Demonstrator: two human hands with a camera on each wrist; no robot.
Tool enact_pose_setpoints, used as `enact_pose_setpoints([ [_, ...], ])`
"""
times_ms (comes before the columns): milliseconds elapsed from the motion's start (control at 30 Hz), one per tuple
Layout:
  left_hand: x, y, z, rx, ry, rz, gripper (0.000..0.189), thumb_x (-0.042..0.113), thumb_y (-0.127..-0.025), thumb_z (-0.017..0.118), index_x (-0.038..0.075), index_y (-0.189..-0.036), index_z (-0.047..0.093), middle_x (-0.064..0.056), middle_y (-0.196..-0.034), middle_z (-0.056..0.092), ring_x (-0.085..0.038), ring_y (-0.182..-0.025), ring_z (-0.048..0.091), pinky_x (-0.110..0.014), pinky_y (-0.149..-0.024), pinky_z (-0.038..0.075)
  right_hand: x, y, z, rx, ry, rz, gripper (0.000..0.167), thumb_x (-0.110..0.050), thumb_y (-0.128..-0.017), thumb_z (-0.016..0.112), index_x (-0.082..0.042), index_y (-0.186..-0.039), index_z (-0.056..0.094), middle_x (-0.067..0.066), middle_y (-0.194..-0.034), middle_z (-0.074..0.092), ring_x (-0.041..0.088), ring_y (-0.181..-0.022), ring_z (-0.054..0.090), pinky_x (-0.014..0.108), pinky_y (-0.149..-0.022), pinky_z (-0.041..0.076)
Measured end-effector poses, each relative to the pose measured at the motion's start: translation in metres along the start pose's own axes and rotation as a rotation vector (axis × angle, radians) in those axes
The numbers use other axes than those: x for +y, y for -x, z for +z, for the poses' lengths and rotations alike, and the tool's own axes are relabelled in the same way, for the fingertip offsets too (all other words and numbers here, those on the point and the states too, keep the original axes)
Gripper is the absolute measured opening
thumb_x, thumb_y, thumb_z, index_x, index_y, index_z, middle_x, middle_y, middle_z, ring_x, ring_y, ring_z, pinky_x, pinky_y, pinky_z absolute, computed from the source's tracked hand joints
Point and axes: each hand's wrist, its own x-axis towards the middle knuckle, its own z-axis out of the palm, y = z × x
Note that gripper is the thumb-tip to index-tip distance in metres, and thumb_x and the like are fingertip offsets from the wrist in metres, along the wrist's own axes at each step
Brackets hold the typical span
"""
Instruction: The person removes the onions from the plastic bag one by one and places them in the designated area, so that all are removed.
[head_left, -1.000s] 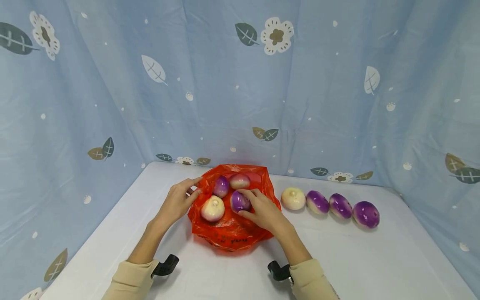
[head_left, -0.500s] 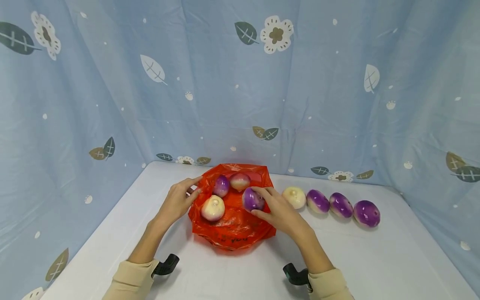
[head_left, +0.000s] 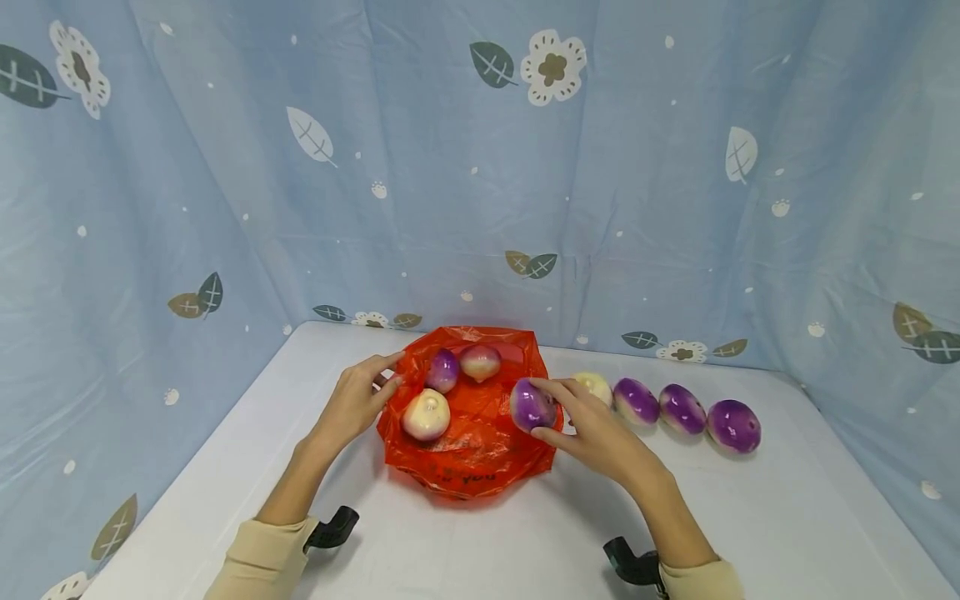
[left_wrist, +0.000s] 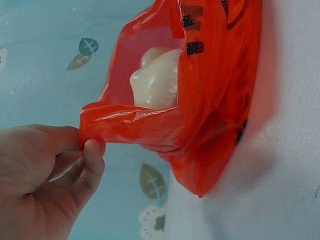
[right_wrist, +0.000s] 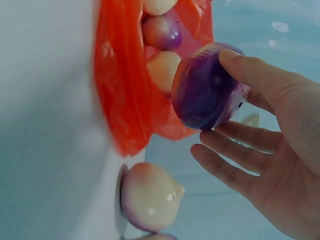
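Three turnips (head_left: 426, 415) lie in a bag (head_left: 480, 454) on a table (head_left: 472, 550), four more turnips (head_left: 734, 427) right of the bag, a curtain (head_left: 420, 167) behind.

In the head view, the right hand (head_left: 596, 427) hides part of the pale turnip (head_left: 596, 385) at the row's end and covers one side of the held turnip (head_left: 531, 406). The print (head_left: 474, 478) on the red bag (head_left: 480, 417) is too small to read. The bottom edge cuts off the left sleeve (head_left: 261, 557) and right sleeve (head_left: 701, 581). In the left wrist view, the bag's wall hides much of the turnips inside (left_wrist: 156, 86). The right wrist view shows the held turnip blurred and only a sliver of another turnip (right_wrist: 160, 237).
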Motion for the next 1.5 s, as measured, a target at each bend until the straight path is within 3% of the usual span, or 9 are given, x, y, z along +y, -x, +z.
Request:
enact_pose_setpoints([
  [200, 0.0, 0.0, 0.001, -0.001, -0.006, 0.001, 0.04, 0.005, -0.091, 0.067, 0.002, -0.131, 0.062, -0.015, -0.113, 0.07, -0.021, -0.078, 0.068, -0.026, -0.064, 0.059, 0.013, 0.015, -0.006, 0.011, 0.05, -0.003, 0.068, -0.038, -0.084, 0.076, -0.029, -0.144, 0.046, 0.005, -0.13, 0.058, 0.025, -0.116, 0.061, 0.05, -0.093, 0.055],
  [467, 0.0, -0.001, 0.002, -0.001, -0.003, 0.001, 0.04, 0.006, -0.091, 0.067, 0.002, -0.13, 0.062, -0.015, -0.114, 0.07, -0.021, -0.078, 0.068, -0.028, -0.065, 0.06, 0.035, 0.033, -0.009, -0.002, 0.039, 0.027, 0.07, -0.035, -0.084, 0.077, -0.028, -0.146, 0.045, 0.008, -0.139, 0.054, 0.031, -0.126, 0.052, 0.055, -0.095, 0.053],
  [700, 0.0, 0.0, 0.0, 0.0, -0.001, 0.001, 0.04, 0.007, -0.091, 0.067, 0.002, -0.131, 0.061, -0.016, -0.114, 0.07, -0.021, -0.078, 0.068, -0.026, -0.064, 0.06, 0.048, 0.041, -0.012, -0.03, 0.023, 0.058, 0.07, -0.035, -0.083, 0.078, -0.028, -0.145, 0.046, 0.011, -0.137, 0.053, 0.03, -0.12, 0.059, 0.052, -0.091, 0.055],
  [933, 0.0, 0.0, 0.0, -0.009, -0.005, -0.003, 0.04, 0.007, -0.092, 0.066, 0.002, -0.132, 0.061, -0.015, -0.114, 0.07, -0.021, -0.079, 0.068, -0.028, -0.065, 0.06, 0.054, 0.044, -0.013, -0.076, 0.011, 0.086, 0.068, -0.039, -0.083, 0.076, -0.026, -0.143, 0.048, 0.022, -0.148, 0.044, 0.04, -0.124, 0.057, 0.058, -0.092, 0.053],
  [1167, 0.001, -0.001, 0.0, -0.006, -0.003, 0.004, 0.04, 0.005, -0.091, 0.066, 0.002, -0.131, 0.061, -0.015, -0.114, 0.07, -0.021, -0.079, 0.069, -0.028, -0.065, 0.06, 0.057, 0.049, -0.014, -0.102, 0.019, 0.144, 0.069, -0.043, -0.084, 0.075, -0.028, -0.145, 0.046, 0.025, -0.155, 0.033, 0.049, -0.135, 0.043, 0.066, -0.096, 0.046],
  [1500, 0.001, 0.0, 0.001, -0.002, -0.01, 0.011, 0.04, 0.004, -0.091, 0.066, 0.001, -0.131, 0.061, -0.015, -0.112, 0.07, -0.02, -0.078, 0.068, -0.031, -0.067, 0.06, 0.059, 0.051, -0.015, -0.115, 0.057, 0.162, 0.067, -0.038, -0.084, 0.076, -0.024, -0.144, 0.048, 0.029, -0.155, 0.031, 0.052, -0.138, 0.037, 0.068, -0.096, 0.044],
])
